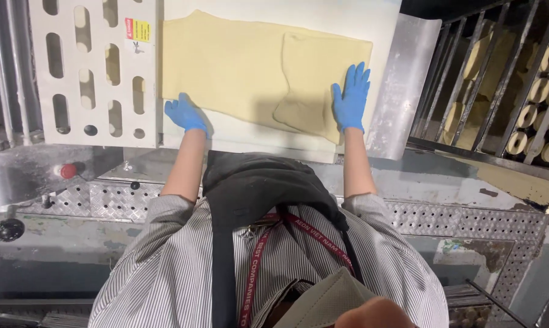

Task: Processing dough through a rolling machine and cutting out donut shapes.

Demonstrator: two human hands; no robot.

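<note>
Left hand (pixel 185 114) in blue glove, fingers together, flat on near edge of dough sheet (pixel 238 67). Right hand (pixel 351 98) fingers spread, pressing folded dough flap (pixel 308 85). White belt (pixel 256 138) under fingertips; slotted guard (pixel 92 67) beyond left fingers.

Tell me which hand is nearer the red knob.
Left. The left hand rests at the dough sheet's near edge, right of the red knob; the right hand lies farther right.

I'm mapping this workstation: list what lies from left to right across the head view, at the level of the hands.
White slotted guard panel → left hand in a blue glove → folded flap of the dough sheet → right hand in a blue glove → metal side plate → black barred rack.
</note>
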